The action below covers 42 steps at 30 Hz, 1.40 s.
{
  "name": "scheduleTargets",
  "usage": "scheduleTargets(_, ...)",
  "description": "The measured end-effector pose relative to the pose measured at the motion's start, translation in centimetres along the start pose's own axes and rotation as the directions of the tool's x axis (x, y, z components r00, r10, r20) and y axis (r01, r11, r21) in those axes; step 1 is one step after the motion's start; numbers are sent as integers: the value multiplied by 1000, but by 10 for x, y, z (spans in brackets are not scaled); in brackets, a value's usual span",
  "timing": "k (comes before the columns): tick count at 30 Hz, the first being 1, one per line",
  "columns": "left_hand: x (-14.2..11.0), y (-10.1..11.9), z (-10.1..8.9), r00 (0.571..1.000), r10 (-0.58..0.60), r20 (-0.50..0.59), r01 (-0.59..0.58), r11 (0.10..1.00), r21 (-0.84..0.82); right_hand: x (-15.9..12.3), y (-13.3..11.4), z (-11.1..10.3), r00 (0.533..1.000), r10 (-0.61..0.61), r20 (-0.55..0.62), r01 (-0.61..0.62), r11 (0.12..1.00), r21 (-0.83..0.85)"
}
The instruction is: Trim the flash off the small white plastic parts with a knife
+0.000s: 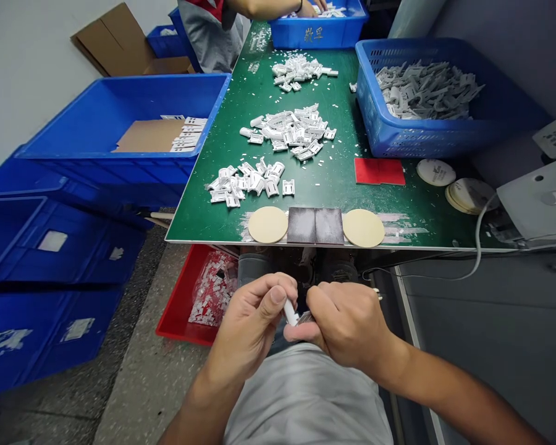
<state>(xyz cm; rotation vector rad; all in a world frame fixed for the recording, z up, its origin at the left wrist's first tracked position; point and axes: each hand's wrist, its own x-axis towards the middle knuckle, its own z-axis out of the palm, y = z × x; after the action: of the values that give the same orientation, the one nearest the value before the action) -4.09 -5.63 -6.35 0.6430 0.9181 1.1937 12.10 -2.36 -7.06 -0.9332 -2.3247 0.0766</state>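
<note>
My left hand (252, 321) pinches a small white plastic part (290, 313) between thumb and fingers, in front of my body below the table edge. My right hand (352, 318) is closed right beside it, its thumb stretched under the part's end. A small greyish piece shows between the right thumb and fingers; its kind is hard to make out. On the green table (227, 232) lie a near pile of white plastic parts (245, 182), a middle pile (291, 130) and a far pile (299, 71), with white scraps scattered around.
Two round cream pads (267, 225) flank dark square pads (315, 225) along the front edge. A red pad (380, 171) and a blue basket of parts (417, 133) are at right. Blue bins (120, 157) stand left, a red bin (176, 315) below. Another person's hand (308, 8) reaches into a blue tub (317, 34).
</note>
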Motion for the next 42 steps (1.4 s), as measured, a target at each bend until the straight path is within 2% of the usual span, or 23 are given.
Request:
scheduleTargets(3,6,8,1,998,68,18,-70,984,164,-7,0,1,999,44,-30,-39,988,151)
scheduleTargets(5,22,20,5,979,199,49,-202,888,413,-12,0,1,995,93,-41,-79,960,270)
scheduleTargets(7,52,35,13,922,356,152,-362,653,665,-18,-1,0,988,154,-29,-133,923,360)
scheduleTargets(9,91,47,22,848,425,316,-471,330,818,-24,-3,0,980,196,-12,-173,887,429)
scheduleTargets(11,133,55,28,826,369,426,-458,0,889,-30,-5,-2,975,221,-10,-190,858,477)
scheduleTargets(12,152,56,29,842,322,432,-408,-143,902,-33,-5,-3,973,233,-12,-197,849,490)
scheduleTargets(14,182,57,26,858,319,402,-331,-256,908,-40,-3,-7,966,259,-15,-218,840,497)
scheduleTargets(18,207,59,10,858,412,307,-189,-302,934,-51,5,-15,944,327,-35,-272,835,479)
scheduleTargets(20,213,61,7,850,447,278,-157,-289,945,-55,9,-18,934,356,-30,-300,827,475)
scheduleTargets(23,229,62,15,845,465,263,-173,-227,958,-56,10,-20,930,369,-7,-319,814,485)
scheduleTargets(26,245,62,28,848,468,248,-221,-113,969,-56,8,-22,930,368,5,-320,802,504)
scheduleTargets(29,243,63,35,839,492,231,-291,47,956,-58,8,-23,921,389,11,-337,784,521)
scheduleTargets(33,208,66,25,843,515,155,-367,341,865,-58,11,-22,896,438,76,-400,721,566)
scheduleTargets(36,170,64,13,881,471,46,-352,588,728,-53,11,-18,887,445,126,-423,669,611)
scheduleTargets(38,144,59,10,905,426,-14,-323,706,631,-47,9,-16,887,437,148,-425,649,630)
scheduleTargets(40,118,52,12,942,321,-99,-256,877,407,-42,5,-13,889,428,161,-425,641,640)
scheduleTargets(41,106,49,15,961,238,-138,-202,952,229,-40,4,-11,891,423,168,-424,638,643)
scheduleTargets(42,95,45,18,978,143,-155,-139,990,33,-38,2,-10,892,418,171,-422,637,645)
